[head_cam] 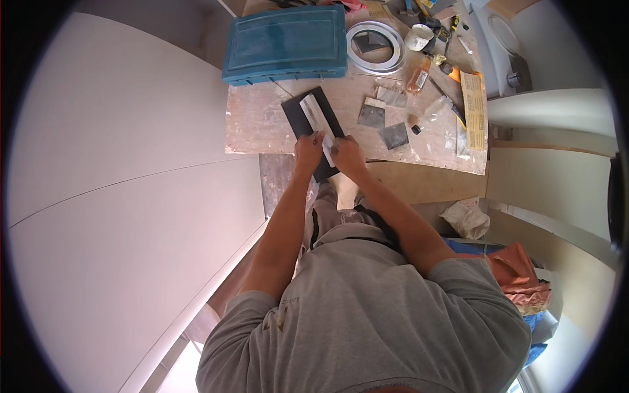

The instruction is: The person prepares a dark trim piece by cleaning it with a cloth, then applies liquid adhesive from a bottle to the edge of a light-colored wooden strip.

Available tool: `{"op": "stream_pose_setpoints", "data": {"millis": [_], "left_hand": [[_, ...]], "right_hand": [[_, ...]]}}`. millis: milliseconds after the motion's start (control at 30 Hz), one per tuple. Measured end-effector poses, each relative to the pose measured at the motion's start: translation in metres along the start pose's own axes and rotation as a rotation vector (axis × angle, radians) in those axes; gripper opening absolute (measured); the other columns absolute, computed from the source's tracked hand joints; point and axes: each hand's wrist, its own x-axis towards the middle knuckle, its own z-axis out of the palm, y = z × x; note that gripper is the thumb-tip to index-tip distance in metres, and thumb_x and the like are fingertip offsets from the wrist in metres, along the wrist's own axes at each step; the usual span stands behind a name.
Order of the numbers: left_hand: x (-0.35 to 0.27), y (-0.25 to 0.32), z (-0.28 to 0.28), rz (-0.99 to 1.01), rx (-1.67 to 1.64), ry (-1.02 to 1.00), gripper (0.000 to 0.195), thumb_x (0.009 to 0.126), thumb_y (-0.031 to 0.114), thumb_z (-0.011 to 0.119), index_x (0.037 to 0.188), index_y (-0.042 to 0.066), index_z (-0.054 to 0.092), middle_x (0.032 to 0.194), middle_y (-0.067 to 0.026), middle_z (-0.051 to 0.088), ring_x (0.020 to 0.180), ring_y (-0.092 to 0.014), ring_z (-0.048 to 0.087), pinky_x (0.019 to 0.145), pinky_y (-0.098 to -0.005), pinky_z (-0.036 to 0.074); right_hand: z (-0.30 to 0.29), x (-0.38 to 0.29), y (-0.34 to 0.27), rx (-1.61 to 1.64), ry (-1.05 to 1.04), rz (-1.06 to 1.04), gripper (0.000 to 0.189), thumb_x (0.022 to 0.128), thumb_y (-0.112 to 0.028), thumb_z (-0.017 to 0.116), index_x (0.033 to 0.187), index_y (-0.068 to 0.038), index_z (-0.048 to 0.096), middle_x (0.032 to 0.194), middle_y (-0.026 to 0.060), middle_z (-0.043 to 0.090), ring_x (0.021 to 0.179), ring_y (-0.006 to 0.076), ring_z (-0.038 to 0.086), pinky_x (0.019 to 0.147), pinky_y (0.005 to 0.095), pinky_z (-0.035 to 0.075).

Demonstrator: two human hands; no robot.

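Note:
A black sheet [291,112], perhaps sandpaper, lies tilted on the worktable, its near end reaching past the front edge. On top of it rests a narrow pale strip [314,112] with a greyish middle, running the same way. My left hand [308,150] grips the strip's left side near its lower half, fingertips bent over it. From the right, my right hand [348,153] has its curled fingers on the opposite side of the strip, slightly lower. The fingers hide part of the strip, and whether they also pinch the sheet cannot be seen.
A teal plastic case [287,44] stands at the back left, beside a silver ring [352,43]. Dark abrasive pieces [394,136], an amber bottle [417,81], a clear bottle [437,109] and a white cup [418,38] lie rightward. White panels [132,123] flank my left.

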Motion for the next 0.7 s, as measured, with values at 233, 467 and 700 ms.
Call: {"op": "stream_pose_setpoints", "data": {"millis": [233, 467, 700], "left_hand": [[0.002, -0.001, 0.016, 0.166, 0.287, 0.004, 0.025, 0.1, 0.024, 0.065, 0.107, 0.002, 0.076, 0.097, -0.0277, 0.068, 0.096, -0.048, 0.07, 0.084, -0.0562, 0.057], [0.006, 0.004, 0.026, 0.151, 0.38, 0.031, 0.026, 0.098, 0.024, 0.066, 0.106, 0.002, 0.077, 0.095, -0.0284, 0.069, 0.091, -0.047, 0.07, 0.081, -0.0575, 0.057], [0.004, 0.02, 0.014, 0.075, 0.36, -0.018, 0.029, 0.094, 0.027, 0.072, 0.104, 0.0, 0.077, 0.102, -0.0288, 0.071, 0.1, -0.047, 0.072, 0.089, -0.0554, 0.059]], "right_hand": [[-0.006, 0.004, 0.02, -0.092, 0.07, 0.021, 0.029, 0.088, -0.018, 0.076, 0.115, -0.007, 0.078, 0.117, 0.0197, 0.07, 0.104, 0.0426, 0.071, 0.094, 0.0523, 0.056], [-0.019, 0.002, 0.02, -0.029, -0.006, 0.108, 0.029, 0.09, -0.024, 0.077, 0.112, -0.006, 0.078, 0.116, 0.0186, 0.071, 0.108, 0.042, 0.07, 0.092, 0.0505, 0.056], [-0.052, -0.024, 0.074, -0.01, 0.024, 0.061, 0.029, 0.092, -0.026, 0.073, 0.113, -0.007, 0.077, 0.105, 0.0202, 0.075, 0.101, 0.042, 0.072, 0.088, 0.0507, 0.057]]}}
